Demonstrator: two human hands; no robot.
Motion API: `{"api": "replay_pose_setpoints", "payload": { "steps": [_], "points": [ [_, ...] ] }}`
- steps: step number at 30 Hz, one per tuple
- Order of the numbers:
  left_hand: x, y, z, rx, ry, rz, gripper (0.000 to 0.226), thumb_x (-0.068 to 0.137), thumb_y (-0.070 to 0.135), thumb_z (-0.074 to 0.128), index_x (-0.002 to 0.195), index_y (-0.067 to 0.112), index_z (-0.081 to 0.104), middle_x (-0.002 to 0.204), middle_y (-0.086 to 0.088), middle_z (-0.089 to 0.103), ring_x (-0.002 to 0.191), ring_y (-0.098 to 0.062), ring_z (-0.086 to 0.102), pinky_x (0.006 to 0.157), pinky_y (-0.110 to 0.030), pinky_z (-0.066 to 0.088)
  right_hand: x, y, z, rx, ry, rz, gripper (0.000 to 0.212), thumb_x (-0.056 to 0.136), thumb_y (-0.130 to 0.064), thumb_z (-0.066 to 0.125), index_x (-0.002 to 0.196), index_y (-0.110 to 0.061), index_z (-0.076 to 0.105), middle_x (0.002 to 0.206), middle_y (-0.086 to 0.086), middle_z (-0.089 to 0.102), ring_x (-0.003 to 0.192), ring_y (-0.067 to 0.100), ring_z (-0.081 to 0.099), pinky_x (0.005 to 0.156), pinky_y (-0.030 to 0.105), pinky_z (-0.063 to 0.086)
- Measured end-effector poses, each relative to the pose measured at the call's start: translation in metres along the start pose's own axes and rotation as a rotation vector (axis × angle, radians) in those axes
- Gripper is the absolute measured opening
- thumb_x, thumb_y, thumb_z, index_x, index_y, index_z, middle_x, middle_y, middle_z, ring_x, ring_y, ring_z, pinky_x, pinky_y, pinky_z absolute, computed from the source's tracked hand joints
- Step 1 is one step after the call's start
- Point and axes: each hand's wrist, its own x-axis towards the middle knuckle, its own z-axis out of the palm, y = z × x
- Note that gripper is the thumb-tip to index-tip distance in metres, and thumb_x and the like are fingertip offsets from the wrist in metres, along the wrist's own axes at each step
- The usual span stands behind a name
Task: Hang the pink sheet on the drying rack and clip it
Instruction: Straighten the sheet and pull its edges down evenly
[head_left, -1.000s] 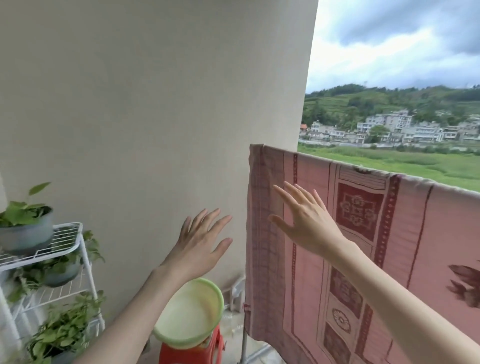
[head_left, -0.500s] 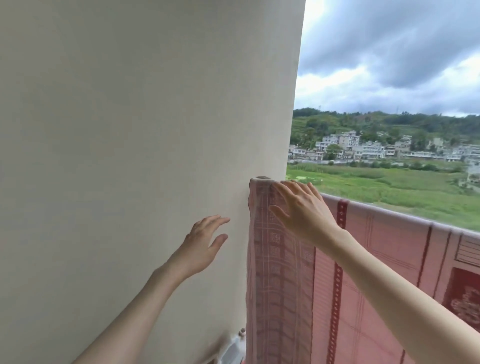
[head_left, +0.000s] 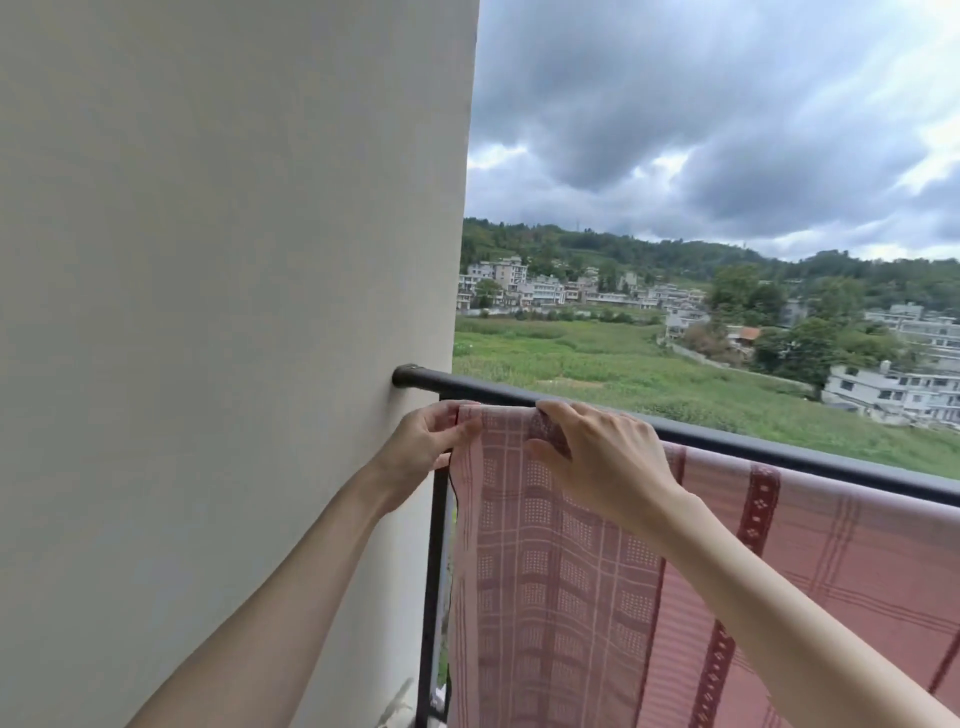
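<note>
My left hand (head_left: 426, 441) pinches the corner of the pink checked cotton sheet (head_left: 561, 571), draped over the dark metal rail (head_left: 779, 447). My right hand (head_left: 597, 457) grips its top fold just beside. I'd pull that edge taut, level, before clipping.

The person's left hand (head_left: 426, 441) and right hand (head_left: 602, 462) are bare, with no rings, watch or bracelet, and both forearms are uncovered, no sleeve reaching into view.
</note>
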Motion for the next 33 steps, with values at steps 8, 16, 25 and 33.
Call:
{"api": "replay_pose_setpoints", "payload": {
  "steps": [8,16,25,33],
  "points": [
    [0.021,0.0,-0.01,-0.033,0.182,0.192,0.009,0.081,0.014,0.063,0.078,0.02,0.068,0.067,0.013,0.069,0.066,0.0,0.062,0.07,-0.016,0.05,0.002,-0.011,-0.002,0.003,0.009,0.106,0.045,0.091,-0.05,0.041,0.126,-0.023,0.048,0.115,-0.001,0.061,0.096,0.021,0.06,0.069,0.029,0.037],
    [0.0,0.0,-0.002,0.226,0.295,0.309,0.019,0.087,0.025,0.058,0.105,0.02,0.057,0.1,0.006,0.059,0.094,-0.011,0.055,0.077,-0.014,0.044,-0.015,-0.011,0.002,-0.049,0.056,0.103,0.058,0.09,-0.052,0.041,0.14,-0.022,0.036,0.139,0.002,0.049,0.13,0.021,0.042,0.116,0.047,0.015],
    [-0.065,0.009,0.103,0.78,0.022,0.773,0.054,0.087,0.045,0.041,0.134,0.021,0.035,0.141,-0.005,0.038,0.132,-0.017,0.027,0.109,-0.045,0.027,-0.139,0.04,-0.022,-0.127,0.095,0.315,0.067,0.085,-0.057,0.031,0.144,-0.027,0.025,0.153,0.005,0.026,0.142,0.021,0.021,0.115,0.053,0.006],
    [-0.152,-0.014,0.328,0.701,-0.437,0.773,0.059,0.086,0.05,0.033,0.141,0.031,0.023,0.152,-0.002,0.02,0.141,-0.017,0.006,0.113,-0.044,0.009,-0.393,0.118,-0.088,-0.209,-0.036,0.801,0.074,0.081,-0.065,0.018,0.146,-0.03,0.015,0.156,0.003,0.016,0.145,0.019,0.009,0.114,0.047,-0.005]
  ]
}}
